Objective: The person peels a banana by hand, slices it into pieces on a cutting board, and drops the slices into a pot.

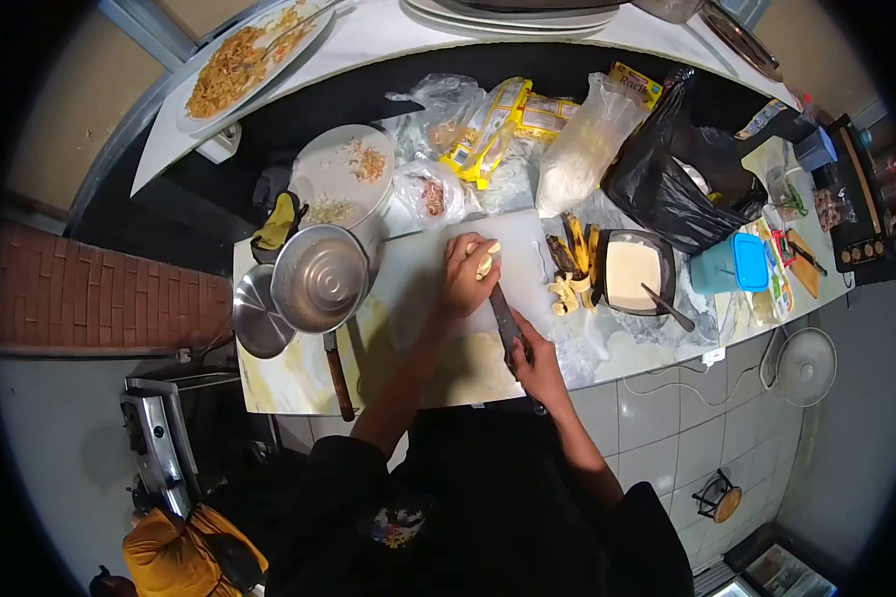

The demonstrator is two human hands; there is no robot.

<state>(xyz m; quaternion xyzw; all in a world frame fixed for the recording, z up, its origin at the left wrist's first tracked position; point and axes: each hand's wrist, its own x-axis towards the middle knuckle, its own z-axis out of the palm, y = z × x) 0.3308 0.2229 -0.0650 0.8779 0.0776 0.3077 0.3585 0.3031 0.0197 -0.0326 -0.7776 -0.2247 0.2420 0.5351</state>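
My left hand (462,281) is closed over pale banana pieces (485,263) on the white cutting board (423,269). The fingers partly hide the pieces. A knife (505,316) is gripped by its handle in my right hand (538,362), at the board's front right. Its blade points away from me, with the tip close to the banana pieces. Just right of the board lie browned banana peels (575,249) and some pale peel scraps (567,294). Beside them stands a dark square bowl of cream-coloured batter (632,274) with a spoon (669,308) in it.
A steel pot (321,281), a lid (259,316) and a wooden-handled knife (338,383) are at the left. Behind the board are a plate with chopped bits (319,164), yellow packets (488,129), a bag of white powder (579,164) and a black plastic bag (657,189). A blue-lidded container (727,267) stands right.
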